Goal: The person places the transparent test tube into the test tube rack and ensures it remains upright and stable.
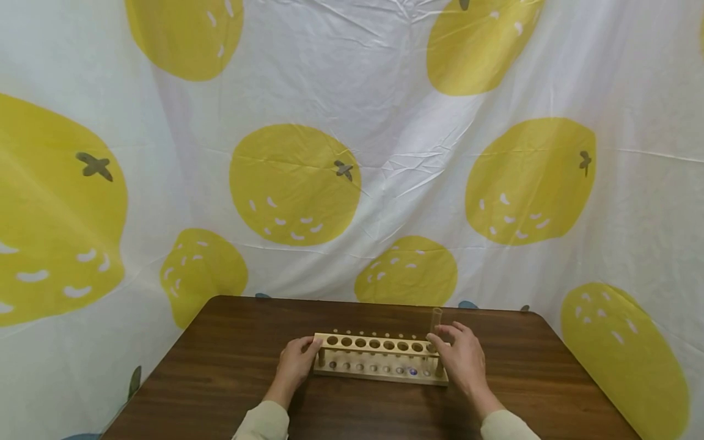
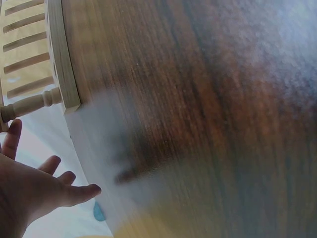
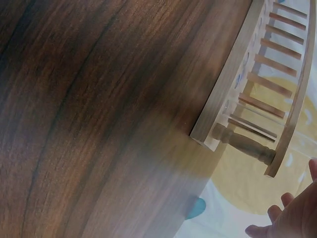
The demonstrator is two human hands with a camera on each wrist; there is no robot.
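Observation:
A wooden test tube rack (image 1: 379,380) stands on the table, with a row of round holes in its top rail and matching dimples in its base. At its left end my left hand (image 1: 296,365) holds the top rail between thumb and finger, the other fingers loose in the left wrist view. A clear glass test tube (image 1: 437,316) stands upright in the rightmost hole, its upper part rising above the rail. My right hand (image 1: 464,360) pinches the tube just above that hole. In the right wrist view, the tube's lower part shows beside the turned end post (image 3: 245,145).
The dark wood-grain table (image 1: 231,366) reaches back to a white cloth (image 1: 396,183) printed with yellow lemons. Small pegs (image 1: 361,333) stand along the rack's back side. A blue-purple spot (image 1: 413,371) shows in the base, one place left of the tube.

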